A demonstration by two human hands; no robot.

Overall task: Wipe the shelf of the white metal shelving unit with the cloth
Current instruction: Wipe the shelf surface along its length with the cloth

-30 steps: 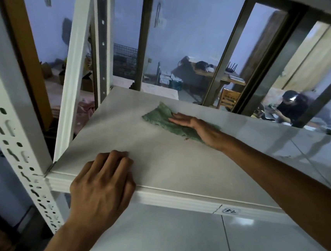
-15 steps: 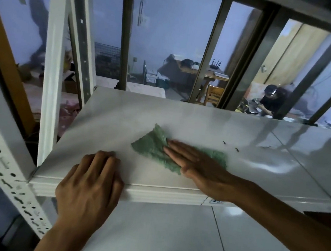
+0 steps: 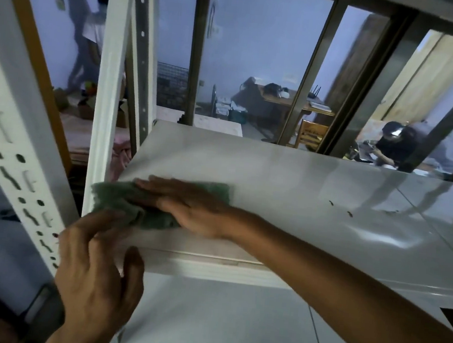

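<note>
- Head view, and we have the right hand laid flat on the green cloth, fingers straight and together, pressing it onto the white shelf.
- We see the cloth at the near left corner of the shelf, its left end bunched and reaching past the shelf's left edge, beside the white upright.
- Our left hand is at the front lip of the shelf near that corner, fingers loosely spread and relaxed, thumb against the lip; it holds nothing. The fingertips sit just beside the cloth; we cannot tell if they touch it.
- A dark band shows on our left wrist.
- Two small dark specks lie on the shelf, right of the cloth and well apart from it.
- To our left stands the perforated post of the unit.
- Beyond the shelf, a seated person in dark clothes, a wooden desk, and a standing figure by the far wall.
</note>
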